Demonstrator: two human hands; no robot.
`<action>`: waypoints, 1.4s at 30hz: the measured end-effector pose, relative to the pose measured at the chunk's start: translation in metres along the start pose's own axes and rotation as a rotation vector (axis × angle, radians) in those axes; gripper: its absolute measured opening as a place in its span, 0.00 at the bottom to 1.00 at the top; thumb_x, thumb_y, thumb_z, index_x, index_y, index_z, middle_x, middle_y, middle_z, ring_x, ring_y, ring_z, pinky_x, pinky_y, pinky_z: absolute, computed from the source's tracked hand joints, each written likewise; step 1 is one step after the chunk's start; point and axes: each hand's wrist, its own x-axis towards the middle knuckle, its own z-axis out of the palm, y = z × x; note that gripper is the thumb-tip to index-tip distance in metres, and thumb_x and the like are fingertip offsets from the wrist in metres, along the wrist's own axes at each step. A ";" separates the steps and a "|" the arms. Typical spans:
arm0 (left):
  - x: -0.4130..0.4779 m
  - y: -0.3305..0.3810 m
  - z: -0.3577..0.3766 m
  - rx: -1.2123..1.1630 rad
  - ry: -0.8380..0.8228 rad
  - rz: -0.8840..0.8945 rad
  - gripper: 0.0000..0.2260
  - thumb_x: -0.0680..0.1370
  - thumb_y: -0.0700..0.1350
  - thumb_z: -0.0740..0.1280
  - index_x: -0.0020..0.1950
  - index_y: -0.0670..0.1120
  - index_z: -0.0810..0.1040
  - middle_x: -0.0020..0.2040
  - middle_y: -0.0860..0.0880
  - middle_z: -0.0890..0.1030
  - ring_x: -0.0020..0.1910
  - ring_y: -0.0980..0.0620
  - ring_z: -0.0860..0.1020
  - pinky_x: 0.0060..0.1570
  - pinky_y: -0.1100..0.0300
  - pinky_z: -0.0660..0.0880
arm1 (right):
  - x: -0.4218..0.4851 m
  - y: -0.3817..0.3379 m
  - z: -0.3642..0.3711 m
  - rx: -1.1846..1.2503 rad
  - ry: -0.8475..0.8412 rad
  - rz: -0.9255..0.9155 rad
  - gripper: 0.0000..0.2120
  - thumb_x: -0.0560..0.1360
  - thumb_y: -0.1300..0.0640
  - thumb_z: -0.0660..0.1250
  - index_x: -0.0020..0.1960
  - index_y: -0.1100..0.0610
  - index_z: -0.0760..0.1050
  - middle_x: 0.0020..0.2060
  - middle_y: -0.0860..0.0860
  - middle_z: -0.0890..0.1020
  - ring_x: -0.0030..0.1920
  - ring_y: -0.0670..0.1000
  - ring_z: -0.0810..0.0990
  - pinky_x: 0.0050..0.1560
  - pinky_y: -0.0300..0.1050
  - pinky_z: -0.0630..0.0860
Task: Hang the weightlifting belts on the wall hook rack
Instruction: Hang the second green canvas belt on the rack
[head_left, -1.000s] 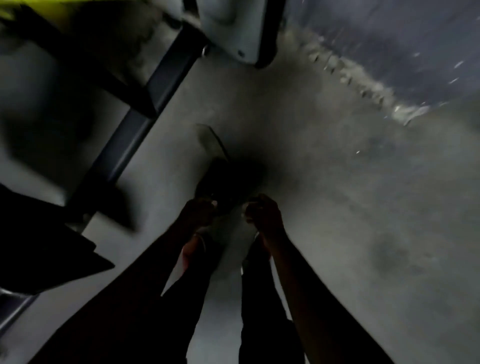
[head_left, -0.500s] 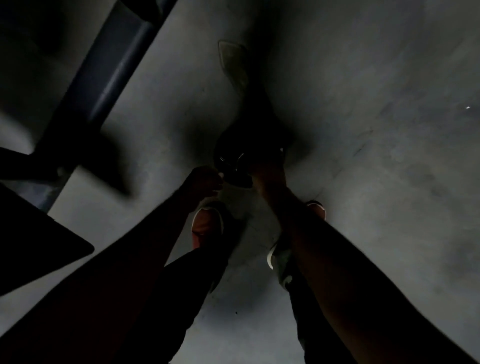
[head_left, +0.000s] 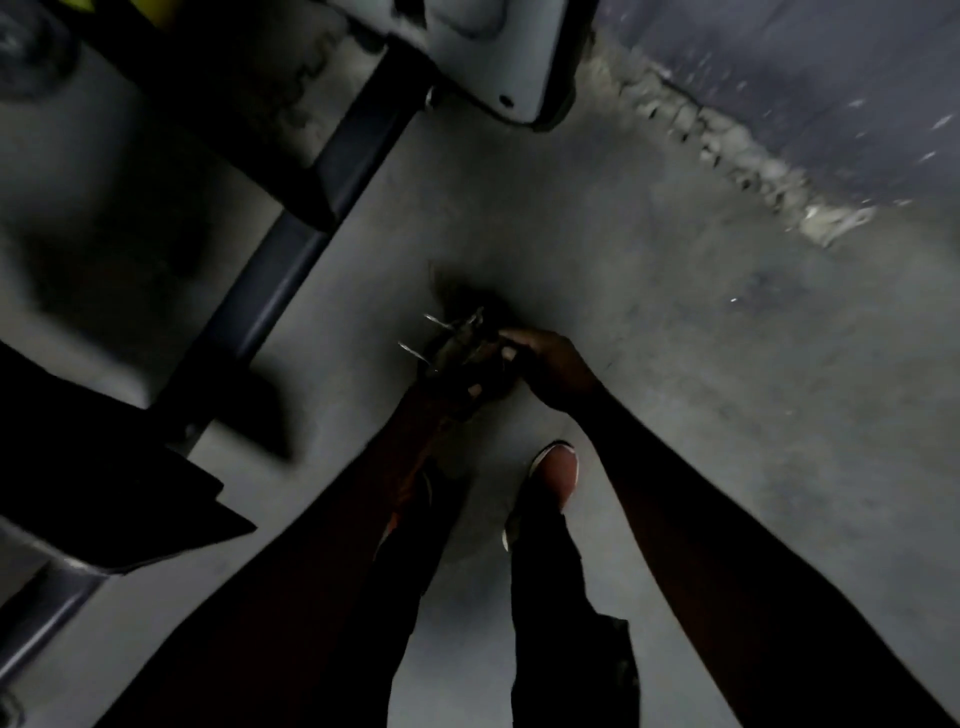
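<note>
A dark weightlifting belt (head_left: 462, 322) is bunched up low over the grey floor, its metal buckle prongs sticking out to the left. My left hand (head_left: 457, 387) grips the belt from below near the buckle. My right hand (head_left: 550, 364) closes on the belt from the right side. The scene is dim and the rest of the belt is lost in shadow. No wall hook rack is in view.
A dark steel machine frame (head_left: 270, 244) runs diagonally at the left, with a grey casing (head_left: 493, 57) at the top. A black pad (head_left: 93, 467) juts in at lower left. My shoes (head_left: 556, 467) stand below the hands. A rough wall base (head_left: 727, 150) runs along the upper right.
The view has tilted up again, bringing the machine casing and wall base back in. Both hands have closed together on the belt, and the buckle prongs now show.
</note>
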 end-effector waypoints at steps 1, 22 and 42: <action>-0.021 0.020 0.010 0.004 -0.002 0.073 0.16 0.80 0.32 0.63 0.68 0.33 0.72 0.54 0.41 0.80 0.38 0.63 0.83 0.39 0.70 0.78 | -0.012 -0.018 -0.017 0.038 0.028 0.010 0.16 0.81 0.59 0.64 0.65 0.66 0.77 0.58 0.58 0.82 0.59 0.49 0.78 0.56 0.36 0.71; -0.375 0.460 0.160 -0.052 -0.706 0.851 0.20 0.74 0.33 0.69 0.66 0.40 0.75 0.60 0.43 0.81 0.55 0.50 0.82 0.63 0.56 0.75 | -0.263 -0.390 -0.412 0.332 0.500 -0.446 0.12 0.80 0.63 0.66 0.63 0.57 0.73 0.47 0.52 0.82 0.36 0.41 0.79 0.35 0.40 0.79; -0.570 0.696 0.292 -0.161 -0.519 1.535 0.13 0.75 0.29 0.61 0.54 0.42 0.78 0.46 0.47 0.82 0.46 0.53 0.80 0.44 0.61 0.78 | -0.339 -0.610 -0.587 0.026 1.183 -0.870 0.03 0.79 0.56 0.67 0.52 0.50 0.74 0.36 0.47 0.79 0.37 0.45 0.79 0.37 0.50 0.81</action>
